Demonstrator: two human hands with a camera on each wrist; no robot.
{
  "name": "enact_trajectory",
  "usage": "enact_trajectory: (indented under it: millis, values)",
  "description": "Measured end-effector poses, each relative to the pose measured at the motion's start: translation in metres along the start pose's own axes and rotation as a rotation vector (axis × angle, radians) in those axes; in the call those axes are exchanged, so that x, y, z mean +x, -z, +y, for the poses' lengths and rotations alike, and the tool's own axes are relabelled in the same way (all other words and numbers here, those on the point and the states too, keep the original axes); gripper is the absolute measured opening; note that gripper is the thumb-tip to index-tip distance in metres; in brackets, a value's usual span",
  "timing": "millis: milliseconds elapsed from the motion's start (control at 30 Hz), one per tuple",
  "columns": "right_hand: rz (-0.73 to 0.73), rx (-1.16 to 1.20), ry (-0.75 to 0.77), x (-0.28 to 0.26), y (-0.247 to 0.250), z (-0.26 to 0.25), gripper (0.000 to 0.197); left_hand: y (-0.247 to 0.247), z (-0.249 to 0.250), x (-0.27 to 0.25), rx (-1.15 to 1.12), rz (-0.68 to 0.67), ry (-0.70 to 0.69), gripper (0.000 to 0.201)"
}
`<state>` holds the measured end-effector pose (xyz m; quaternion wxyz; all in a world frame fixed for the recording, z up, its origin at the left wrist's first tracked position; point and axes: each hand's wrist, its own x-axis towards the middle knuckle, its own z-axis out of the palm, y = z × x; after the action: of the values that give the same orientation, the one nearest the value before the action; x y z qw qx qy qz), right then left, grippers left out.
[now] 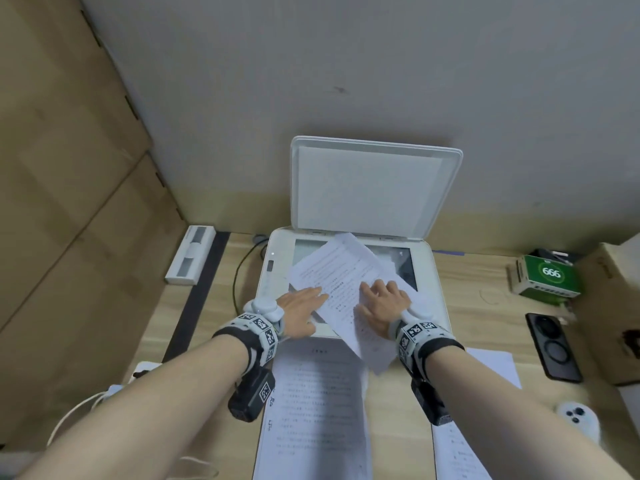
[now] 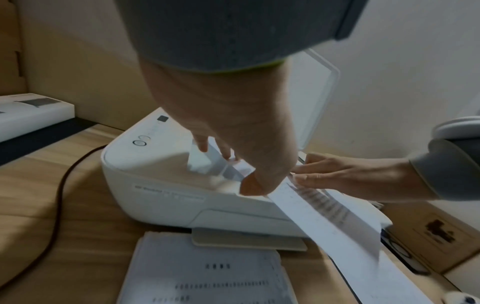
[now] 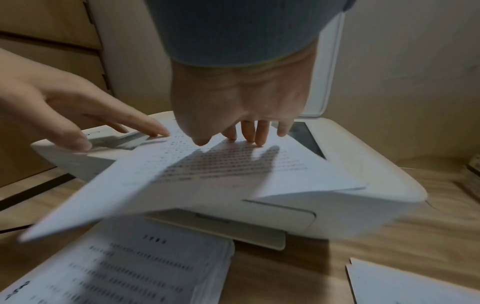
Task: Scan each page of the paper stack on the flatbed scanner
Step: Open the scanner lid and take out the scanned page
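Note:
A white flatbed scanner [image 1: 431,271] stands on the wooden table with its lid [image 1: 374,185] raised against the wall. A printed sheet [image 1: 332,268] lies skewed on the glass [image 1: 403,261] and overhangs the scanner's front edge. A second sheet edge [image 3: 324,185] shows beneath it on the right. My left hand [image 1: 301,306] touches the sheet's left edge with straight fingers. My right hand [image 1: 381,304] presses spread fingertips [image 3: 259,142] down on the sheet. The paper stack [image 1: 311,410] lies on the table in front of the scanner, below both wrists.
Loose sheets [image 1: 491,368] lie to the right of the stack. A black phone [image 1: 552,348], a green box [image 1: 547,275] and a cardboard box [image 1: 609,306] sit at the right. A long white box [image 1: 190,254] and a dark cable [image 1: 239,271] lie left of the scanner. Cardboard [image 1: 69,168] walls the left side.

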<state>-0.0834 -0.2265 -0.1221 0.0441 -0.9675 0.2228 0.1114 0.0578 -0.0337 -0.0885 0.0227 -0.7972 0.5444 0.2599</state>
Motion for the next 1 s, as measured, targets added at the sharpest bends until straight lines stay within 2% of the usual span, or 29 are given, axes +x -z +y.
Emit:
enact_trajectory:
  millis: [167,233,400,533,700,800,900,1000]
  values:
    - [0.019,0.018,0.002,-0.037,-0.005,-0.006,0.045,-0.022,0.001,-0.010,0.176,-0.080,-0.048,0.090]
    - [0.028,0.024,0.016,-0.051,-0.003,-0.012,0.042,-0.032,0.001,-0.012,0.228,-0.033,-0.047,0.092]
    - [0.056,0.131,0.008,-0.085,-0.006,-0.009,0.038,-0.055,0.011,-0.018,0.281,0.080,-0.062,0.080]
    - [0.084,0.208,-0.203,-0.112,-0.007,0.022,0.034,-0.056,0.026,-0.022,0.259,0.083,-0.151,0.074]
    - [0.039,0.365,-0.549,-0.139,-0.015,0.060,0.041,-0.066,0.059,-0.018,0.265,0.143,-0.334,0.076]
    - [-0.013,0.461,-0.632,-0.163,-0.026,0.086,0.034,-0.071,0.094,-0.004,0.245,0.150,-0.438,0.079]
    - [0.039,0.536,-0.689,-0.185,-0.038,0.108,0.022,-0.071,0.126,0.006,0.257,0.127,-0.490,0.083]
    - [0.041,0.574,-0.731,-0.212,-0.053,0.136,0.024,-0.078,0.163,0.020,0.248,0.074,-0.567,0.079]
